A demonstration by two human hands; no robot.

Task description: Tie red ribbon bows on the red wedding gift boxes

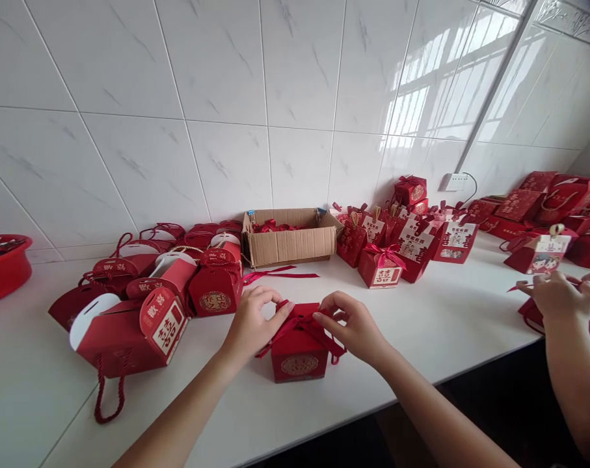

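A small red box (pixel 299 367) is set upright on the white counter (pixel 397 338), near its front edge and between the two hands, with a round emblem printed on its front. A dark red ribbon (pixel 308 325) is gathered in a bow on top of the box, and its ends are hung over both sides. At the bow's left, the ribbon is pinched by the left hand (pixel 258 322), with thumb and forefinger drawn nearly together. At its right, the ribbon is pinched by the right hand (pixel 350 322) between thumb and forefinger, the other fingers being curled. Behind the box, loose ribbon strips (pixel 281 275) are laid in front of a cardboard carton (pixel 289 249), in which red ribbons (pixel 275 226) are seen. To the left, red gift boxes with rope handles (pixel 114 341) are clustered. To the right, a smaller bow-topped box (pixel 380 270) is placed beside red bags (pixel 416 244). At the far right, another person's hands (pixel 563 299) are held over a red package (pixel 533 317)
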